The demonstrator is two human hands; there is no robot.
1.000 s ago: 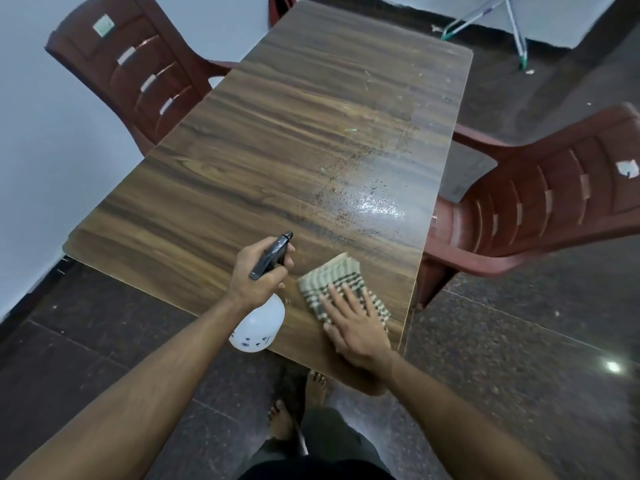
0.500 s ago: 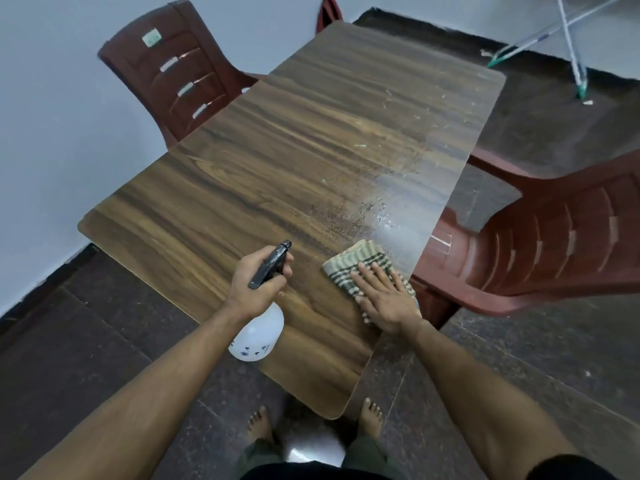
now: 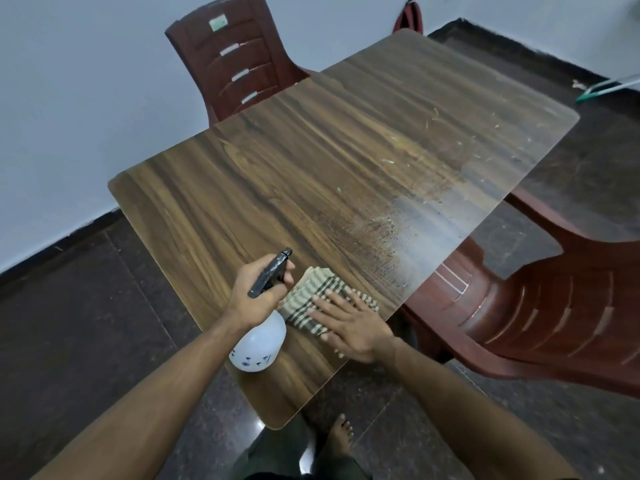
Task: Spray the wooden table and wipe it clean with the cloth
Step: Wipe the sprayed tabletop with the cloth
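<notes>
Striped checked cloth [image 3: 322, 299] is lying under the flat, pressing right hand [image 3: 349, 323] for wiping the brown wooden table [image 3: 277, 188]; at nine o'clock, the left hand [image 3: 256, 296] is gripping the white spray bottle [image 3: 258, 344].

— Where does the cloth [image 3: 323, 299] lie?
— On the surface [image 3: 277, 188], at its near corner, under the right hand [image 3: 353, 329].
— And the spray bottle [image 3: 259, 337]?
— Just left of the cloth, in the left hand [image 3: 258, 292].
— The chairs?
— One chair [image 3: 239, 60] behind the surface, another chair [image 3: 540, 306] right of the cloth.
</notes>
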